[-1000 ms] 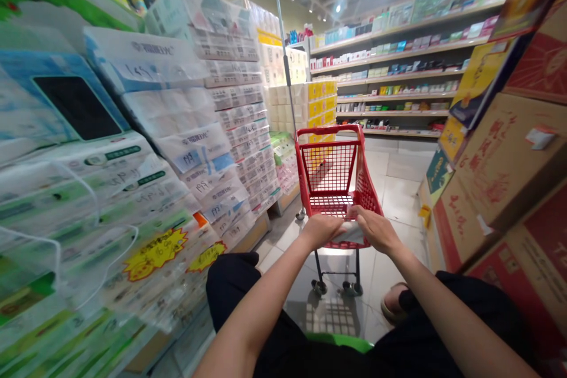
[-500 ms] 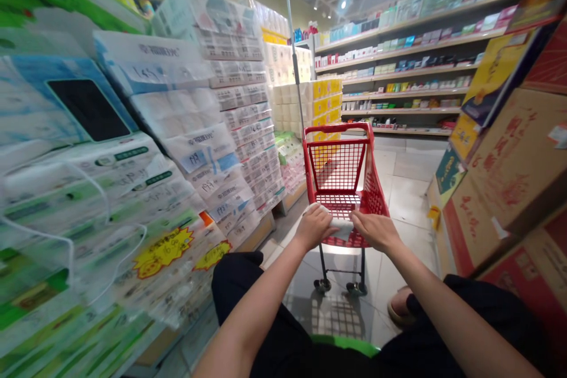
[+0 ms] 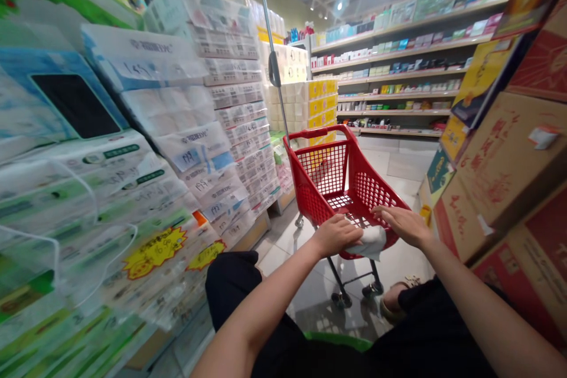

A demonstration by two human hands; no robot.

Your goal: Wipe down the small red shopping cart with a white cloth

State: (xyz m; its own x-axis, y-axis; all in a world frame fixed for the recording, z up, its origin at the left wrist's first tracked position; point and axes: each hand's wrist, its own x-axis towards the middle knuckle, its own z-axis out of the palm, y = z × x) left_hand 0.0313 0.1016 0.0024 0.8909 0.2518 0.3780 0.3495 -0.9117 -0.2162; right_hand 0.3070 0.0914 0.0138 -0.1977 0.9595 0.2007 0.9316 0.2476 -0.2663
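Left-hand grip (image 3: 337, 236) clasps a white cloth (image 3: 372, 241) at the red cart's (image 3: 308, 192) five-o'clock end, seemingly for firm pressure, the released right hand (image 3: 404, 224) at four, perhaps steadying.

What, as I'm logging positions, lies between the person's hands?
The head view shows white cloth or tissue on the near edge of the red cart.
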